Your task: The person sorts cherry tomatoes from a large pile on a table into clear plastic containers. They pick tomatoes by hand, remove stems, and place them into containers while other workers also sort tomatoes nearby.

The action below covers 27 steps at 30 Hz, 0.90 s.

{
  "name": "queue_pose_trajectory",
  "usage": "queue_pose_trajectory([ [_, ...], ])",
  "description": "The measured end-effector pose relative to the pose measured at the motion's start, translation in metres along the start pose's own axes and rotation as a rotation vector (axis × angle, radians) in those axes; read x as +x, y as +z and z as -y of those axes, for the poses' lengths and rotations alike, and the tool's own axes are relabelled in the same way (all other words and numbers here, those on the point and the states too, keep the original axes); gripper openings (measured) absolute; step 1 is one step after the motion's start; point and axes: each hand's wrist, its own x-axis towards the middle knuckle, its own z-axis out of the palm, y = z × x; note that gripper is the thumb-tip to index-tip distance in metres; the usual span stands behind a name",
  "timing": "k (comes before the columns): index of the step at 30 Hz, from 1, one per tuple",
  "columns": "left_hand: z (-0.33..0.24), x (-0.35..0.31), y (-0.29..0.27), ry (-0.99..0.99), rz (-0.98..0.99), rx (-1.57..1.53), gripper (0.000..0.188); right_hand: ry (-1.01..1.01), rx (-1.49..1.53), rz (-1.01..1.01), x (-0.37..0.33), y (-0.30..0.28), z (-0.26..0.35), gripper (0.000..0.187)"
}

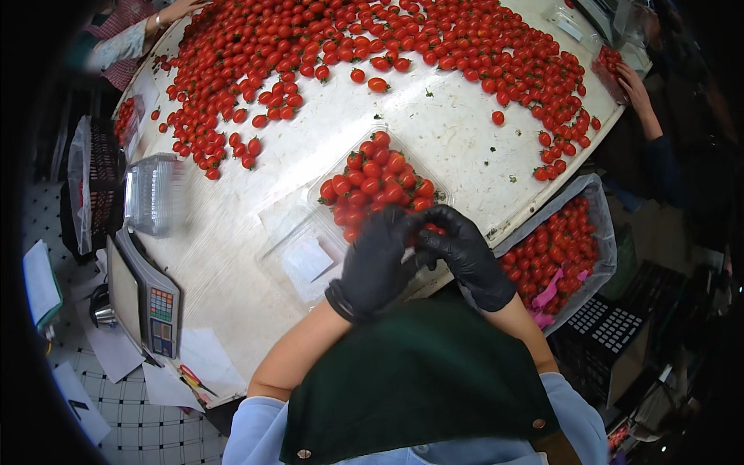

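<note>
An opened clear plastic clamshell point(443, 194) lies on the table in front of me, its base heaped with red cherry tomatoes point(372, 180). The lid half point(273, 249) extends toward my left forearm, with a white paper slip point(308, 260) on it. Both hands wear black gloves and meet at the near right corner of the heap. My left hand point(375, 263) has its fingers curled over the near edge. My right hand point(466, 260) is bent inward, thumb and fingers closed against the left one's fingertips. Red shows between them, but what they pinch is mostly hidden.
A large spread of loose tomatoes point(256, 54) covers the table's far side. Beside me stand a lined crate of tomatoes point(554, 252) at right, and a scale point(147, 294) and empty clamshells point(153, 194) at left. Other people's hands point(637, 89) work at the far edges.
</note>
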Motion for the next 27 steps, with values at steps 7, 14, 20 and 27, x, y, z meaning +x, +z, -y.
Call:
queue_pose_trajectory([
  [7, 0.029, -0.065, -0.012, -0.679, -0.063, -0.999, 0.037, -0.109, -1.031, -0.662, -0.094, -0.120, 0.009, 0.022],
  [14, 0.038, -0.073, -0.013, -0.667, -0.196, -1.070, 0.035, -0.374, -1.173, -0.686, -0.110, -0.136, -0.002, 0.028],
  [20, 0.021, -0.066, -0.005, -0.748, -0.188, -0.996, 0.033, 0.007, -0.067, -0.062, -0.035, -0.001, -0.009, 0.031],
  [27, 0.005, -0.048, 0.001, -0.115, -0.102, 0.033, 0.067, 0.073, 0.041, -0.131, -0.024, 0.004, -0.006, 0.029],
])
